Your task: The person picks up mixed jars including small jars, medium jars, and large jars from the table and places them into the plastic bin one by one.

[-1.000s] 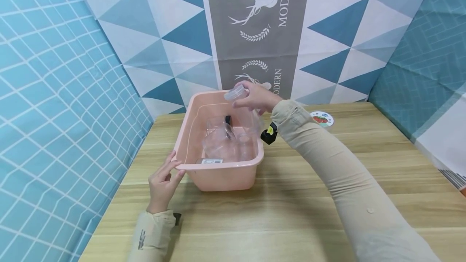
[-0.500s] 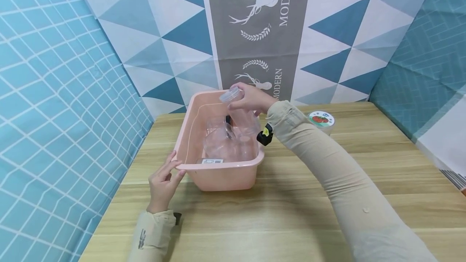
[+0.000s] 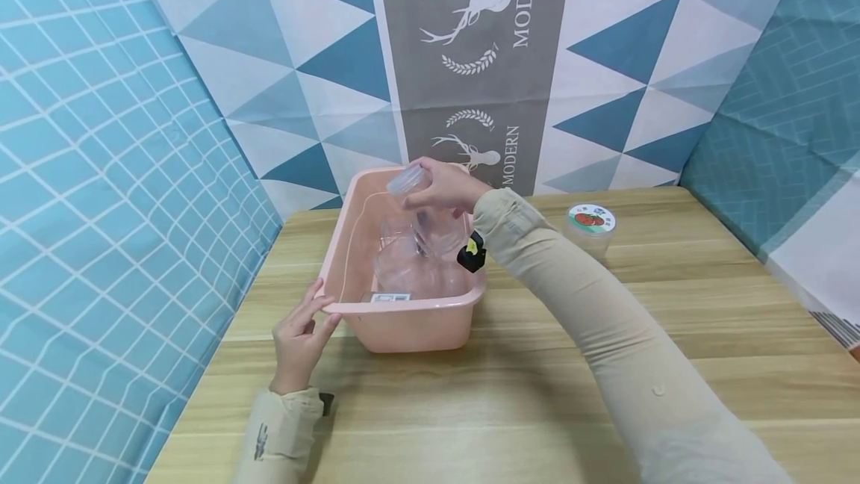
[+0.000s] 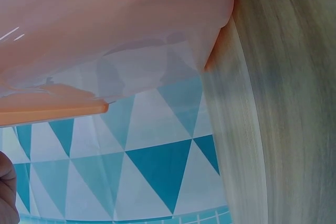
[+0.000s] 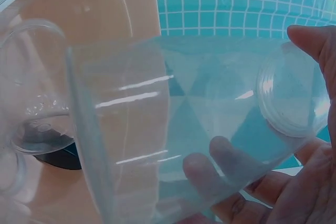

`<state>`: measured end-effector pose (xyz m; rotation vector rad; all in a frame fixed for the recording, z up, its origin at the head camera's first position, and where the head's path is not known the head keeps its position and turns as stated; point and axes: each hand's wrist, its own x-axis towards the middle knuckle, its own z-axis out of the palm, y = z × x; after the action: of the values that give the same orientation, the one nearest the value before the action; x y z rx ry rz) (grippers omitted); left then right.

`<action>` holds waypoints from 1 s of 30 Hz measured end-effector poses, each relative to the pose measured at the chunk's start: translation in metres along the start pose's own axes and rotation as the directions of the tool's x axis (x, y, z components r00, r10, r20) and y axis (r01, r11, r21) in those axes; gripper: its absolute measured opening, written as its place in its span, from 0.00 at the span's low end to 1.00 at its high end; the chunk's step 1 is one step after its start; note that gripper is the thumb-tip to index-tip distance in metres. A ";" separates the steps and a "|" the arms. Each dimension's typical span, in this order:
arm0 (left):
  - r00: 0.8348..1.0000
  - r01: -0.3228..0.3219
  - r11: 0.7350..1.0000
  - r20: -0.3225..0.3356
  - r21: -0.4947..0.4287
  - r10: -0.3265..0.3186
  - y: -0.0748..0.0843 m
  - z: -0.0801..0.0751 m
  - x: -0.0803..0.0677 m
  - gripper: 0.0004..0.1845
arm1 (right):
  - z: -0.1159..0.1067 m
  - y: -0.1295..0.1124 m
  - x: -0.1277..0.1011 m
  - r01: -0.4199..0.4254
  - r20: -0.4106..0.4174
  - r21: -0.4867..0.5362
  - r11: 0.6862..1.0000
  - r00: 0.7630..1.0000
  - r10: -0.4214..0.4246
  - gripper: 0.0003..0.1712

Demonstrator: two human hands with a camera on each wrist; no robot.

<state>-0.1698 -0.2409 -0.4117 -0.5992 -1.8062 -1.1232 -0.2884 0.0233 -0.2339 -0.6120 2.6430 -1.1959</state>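
My right hand (image 3: 440, 184) grips a clear plastic cup (image 3: 407, 180) over the far right part of a pink plastic basin (image 3: 406, 327). In the right wrist view the cup (image 5: 136, 108) lies tilted, its ridged narrower end near the palm. Fingers show through its wall. Several clear plastic containers (image 3: 398, 264) lie inside the basin, with a dark item partly hidden among them. At the basin's near left corner my left hand (image 3: 298, 342) pinches the rim. Only a bit of that hand (image 4: 7, 187) shows in the left wrist view.
A clear tub (image 3: 590, 230) with a printed round lid stands on the wooden table (image 3: 537, 394), right of the basin. A barcode label (image 3: 391, 297) shows inside the basin's near side. Patterned cloth (image 3: 470, 58) hangs behind, with blue gridded cloth (image 3: 101, 208) on the left.
My right hand has moved left and slightly down with the cup, further over the basin. The lidded tub behind the right forearm has come into fuller view. My left hand stays at the rim.
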 end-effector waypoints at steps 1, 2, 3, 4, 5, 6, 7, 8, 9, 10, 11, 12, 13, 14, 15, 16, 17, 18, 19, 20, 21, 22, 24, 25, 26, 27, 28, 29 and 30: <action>1.000 0.003 1.000 0.001 -0.002 -0.003 0.000 0.000 0.000 0.28 | 0.001 0.000 0.000 -0.002 0.003 0.002 1.000 1.000 0.002 0.38; 1.000 0.012 1.000 0.001 0.000 -0.012 0.000 0.000 0.000 0.28 | 0.002 0.000 0.001 -0.004 0.010 0.009 1.000 1.000 0.004 0.38; 1.000 0.009 1.000 0.001 -0.002 -0.009 0.000 0.000 0.000 0.28 | 0.003 0.000 0.001 -0.005 0.019 0.011 1.000 1.000 0.005 0.38; 1.000 0.000 1.000 -0.002 -0.009 0.000 -0.001 0.000 0.000 0.28 | 0.004 0.001 0.002 -0.006 0.028 0.009 1.000 1.000 0.005 0.38; 1.000 -0.009 1.000 -0.005 -0.016 0.009 -0.001 0.001 0.000 0.28 | 0.004 0.001 0.002 -0.007 0.037 0.008 1.000 0.999 0.007 0.38; 1.000 -0.020 1.000 -0.007 -0.019 0.020 -0.001 0.001 0.001 0.28 | 0.005 0.001 0.003 -0.009 0.046 0.009 1.000 0.999 0.008 0.39; 0.999 -0.031 0.999 -0.009 -0.019 0.031 -0.001 0.001 0.001 0.27 | 0.006 0.001 0.003 -0.012 0.056 0.014 1.000 0.998 0.011 0.39; 0.999 -0.039 0.999 -0.011 -0.020 0.039 -0.001 0.002 0.001 0.27 | 0.007 0.001 0.004 -0.016 0.063 0.014 1.000 0.998 0.015 0.39; 0.999 -0.048 0.999 -0.010 -0.020 0.048 -0.002 0.002 0.001 0.27 | 0.008 0.000 0.004 -0.019 0.065 0.010 1.000 0.998 0.018 0.40; 0.999 -0.051 0.998 -0.013 -0.022 0.051 -0.002 0.002 0.001 0.27 | 0.008 0.000 0.004 -0.021 0.066 0.004 1.000 0.998 0.021 0.40; 0.999 -0.053 0.998 -0.014 -0.018 0.052 -0.002 0.002 0.001 0.27 | 0.008 0.000 0.004 -0.026 0.067 0.003 1.000 0.997 0.025 0.40; 0.998 -0.053 0.998 -0.014 -0.015 0.053 -0.002 0.002 0.000 0.27 | 0.009 0.000 0.004 -0.027 0.065 -0.001 1.000 0.998 0.027 0.41; 0.999 -0.053 0.999 -0.015 -0.013 0.053 -0.003 0.001 0.000 0.27 | 0.009 0.000 0.005 -0.030 0.065 0.002 1.000 0.997 0.030 0.41; 0.999 -0.052 0.999 -0.016 -0.015 0.052 -0.003 0.002 0.000 0.28 | 0.010 0.000 0.005 -0.032 0.063 0.000 0.999 0.998 0.032 0.41; 0.999 -0.052 0.999 -0.016 -0.017 0.051 -0.003 0.002 0.000 0.28 | 0.010 0.000 0.005 -0.033 0.061 0.001 0.999 0.998 0.033 0.40; 0.999 -0.052 0.998 -0.017 -0.020 0.052 -0.003 0.001 0.000 0.28 | 0.011 0.000 0.005 -0.038 0.061 0.006 0.999 0.997 0.037 0.39; 0.998 -0.057 0.998 -0.015 -0.020 0.057 -0.004 0.001 0.000 0.27 | 0.012 0.000 0.005 -0.042 0.062 0.011 0.999 0.997 0.041 0.37; 0.998 -0.059 0.998 -0.014 -0.022 0.059 -0.004 0.001 0.000 0.27 | 0.013 0.001 0.005 -0.044 0.065 0.020 0.999 0.997 0.043 0.35; 0.998 -0.063 0.998 -0.013 -0.022 0.063 -0.004 0.001 0.000 0.27 | 0.014 0.001 0.005 -0.050 0.070 0.033 0.998 0.996 0.048 0.32; 0.998 -0.066 0.998 -0.013 -0.020 0.066 -0.004 0.001 0.001 0.27 | 0.015 0.002 0.004 -0.056 0.071 0.039 0.998 0.996 0.053 0.30; 0.998 -0.069 0.997 -0.012 -0.021 0.068 -0.004 0.001 0.001 0.27 | 0.016 0.002 0.004 -0.061 0.074 0.046 0.997 0.996 0.058 0.28; 0.997 -0.070 0.997 -0.012 -0.022 0.070 -0.004 0.001 0.001 0.27 | 0.017 0.003 0.004 -0.068 0.077 0.051 0.996 0.995 0.064 0.27; 0.998 -0.068 0.997 -0.013 -0.026 0.068 -0.004 0.001 0.001 0.27 | 0.019 0.004 0.004 -0.081 0.084 0.065 0.995 0.994 0.075 0.27; 0.998 -0.065 0.997 -0.013 -0.028 0.065 -0.004 0.001 0.001 0.27 | 0.020 0.004 0.004 -0.090 0.085 0.066 0.994 0.993 0.084 0.27; 0.998 -0.062 0.998 -0.013 -0.032 0.061 -0.004 0.001 0.000 0.27 | 0.020 0.004 0.004 -0.097 0.088 0.063 0.993 0.992 0.091 0.27; 0.998 -0.060 0.998 -0.013 -0.033 0.060 -0.005 0.000 0.000 0.27 | 0.020 0.004 0.004 -0.102 0.095 0.060 0.993 0.991 0.096 0.28; 0.998 -0.059 0.998 -0.012 -0.032 0.058 -0.005 0.000 0.000 0.27 | 0.020 0.004 0.004 -0.111 0.103 0.059 0.992 0.989 0.105 0.28; 0.998 -0.059 0.998 -0.011 -0.030 0.059 -0.005 0.000 0.000 0.27 | 0.020 0.003 0.004 -0.116 0.112 0.053 0.992 0.988 0.110 0.28; 0.998 -0.059 0.998 -0.009 -0.027 0.059 -0.006 0.000 0.000 0.27 | 0.020 0.003 0.004 -0.119 0.120 0.044 0.992 0.986 0.113 0.28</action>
<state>-0.1739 -0.2434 -0.4144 -0.6586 -1.7574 -1.1105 -0.2863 0.0098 -0.2496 -0.4958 2.5051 -1.1538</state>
